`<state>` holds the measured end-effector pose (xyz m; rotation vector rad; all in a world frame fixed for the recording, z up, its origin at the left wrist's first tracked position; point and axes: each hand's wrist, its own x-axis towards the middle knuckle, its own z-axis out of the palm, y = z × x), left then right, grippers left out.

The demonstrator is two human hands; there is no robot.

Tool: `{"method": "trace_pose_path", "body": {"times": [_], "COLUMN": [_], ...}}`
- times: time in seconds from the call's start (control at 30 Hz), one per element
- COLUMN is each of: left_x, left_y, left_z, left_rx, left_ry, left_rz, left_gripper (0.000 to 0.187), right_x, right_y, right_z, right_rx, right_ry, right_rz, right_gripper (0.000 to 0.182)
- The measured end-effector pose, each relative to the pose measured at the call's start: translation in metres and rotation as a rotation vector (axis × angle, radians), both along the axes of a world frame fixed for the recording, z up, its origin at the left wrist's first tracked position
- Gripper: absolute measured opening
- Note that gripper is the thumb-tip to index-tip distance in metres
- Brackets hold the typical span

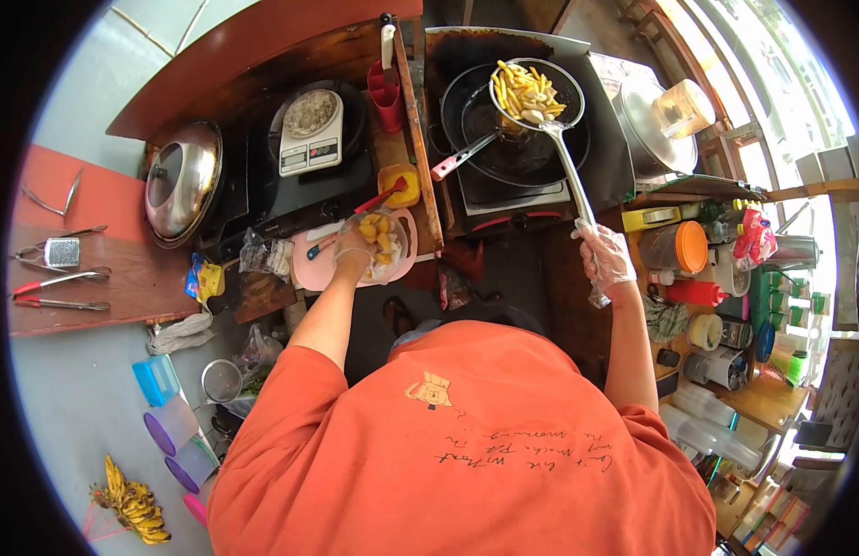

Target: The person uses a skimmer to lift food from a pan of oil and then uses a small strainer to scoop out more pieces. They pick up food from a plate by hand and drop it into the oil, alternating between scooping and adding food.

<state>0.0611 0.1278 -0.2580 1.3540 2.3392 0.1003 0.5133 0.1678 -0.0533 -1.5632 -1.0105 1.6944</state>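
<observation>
My right hand [607,256], in a clear plastic glove, is closed around the long metal handle of a strainer [568,171]. The strainer's round basket holds yellow fries and paler pieces [527,93], above a black wok [476,102] with dark liquid in it. A second utensil with a pinkish-red handle [453,163] slants across the wok's left side. On the left, my left hand [353,253] is at a clear container of yellow chunks [381,243] on a pink cutting board [314,271]. Its fingers are hard to make out.
A kitchen scale [311,153] bears a round pale item. Left of it is a lidded metal pan [181,181]. A wooden divider [418,139] separates the two cooking areas. At right stand a large lidded pot [647,120] and shelves of jars, including an orange-lidded tub [691,246].
</observation>
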Motion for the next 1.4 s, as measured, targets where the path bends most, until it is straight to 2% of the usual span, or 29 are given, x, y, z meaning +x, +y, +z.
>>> {"method": "trace_pose_path", "body": {"times": [0.1, 0.33, 0.4, 0.63, 0.7, 0.73, 0.8, 0.83, 0.9, 1.0, 1.13, 1.23, 1.27, 1.4], "left_x": [-0.004, -0.023, -0.025, -0.024, -0.021, -0.021, -0.023, -0.025, -0.031, -0.036, -0.039, -0.022, -0.016, 0.037], "left_y": [-0.001, -0.016, -0.022, -0.021, -0.019, -0.020, -0.023, -0.026, -0.033, -0.037, -0.036, -0.024, -0.014, 0.038], "left_z": [0.005, -0.013, -0.016, -0.013, -0.009, -0.006, -0.003, -0.002, 0.001, 0.008, 0.041, 0.098, 0.116, 0.185], "left_rx": [0.009, 0.083, 0.312, 0.578, 0.415, 0.417, 0.443, 0.448, 0.555, 0.656, 0.661, 0.656, 0.615, 0.576], "left_ry": [-0.097, -0.063, -0.090, -0.139, -0.839, -0.837, -1.346, -1.345, -1.641, -1.722, -1.727, -1.684, -1.751, -1.774], "left_rz": [-0.013, -0.067, -0.148, -0.267, 0.298, 0.297, 0.724, 0.723, 0.874, 0.910, 0.875, 0.683, 0.630, 0.462], "left_gripper": [0.061, 0.043, 0.041, 0.044, 0.042, 0.042, 0.044, 0.044, 0.042, 0.043, 0.040, 0.031, 0.038, 0.046], "right_x": [-0.003, -0.009, -0.012, -0.015, -0.014, -0.014, -0.014, -0.012, -0.008, -0.003, 0.004, 0.009, 0.013, 0.026], "right_y": [-0.004, -0.018, -0.022, -0.032, -0.032, -0.033, -0.033, -0.032, -0.031, -0.030, -0.027, -0.026, -0.025, -0.021], "right_z": [0.000, -0.008, -0.010, -0.006, -0.005, -0.005, -0.004, -0.004, -0.006, -0.008, -0.007, -0.002, -0.003, 0.001], "right_rx": [-0.029, -0.050, -0.047, -0.054, -0.049, -0.048, -0.052, -0.048, -0.055, -0.038, -0.031, -0.044, -0.037, -0.005], "right_ry": [-0.006, 0.015, -0.009, 0.024, 0.036, 0.039, 0.041, 0.044, 0.033, 0.059, 0.069, 0.065, 0.081, 0.084], "right_rz": [-0.031, -0.083, -0.089, -0.131, -0.145, -0.144, -0.168, -0.165, -0.160, -0.163, -0.161, -0.140, -0.143, -0.114], "right_gripper": [0.022, 0.022, 0.022, 0.023, 0.023, 0.023, 0.023, 0.023, 0.023, 0.023, 0.023, 0.021, 0.021, 0.021]}}
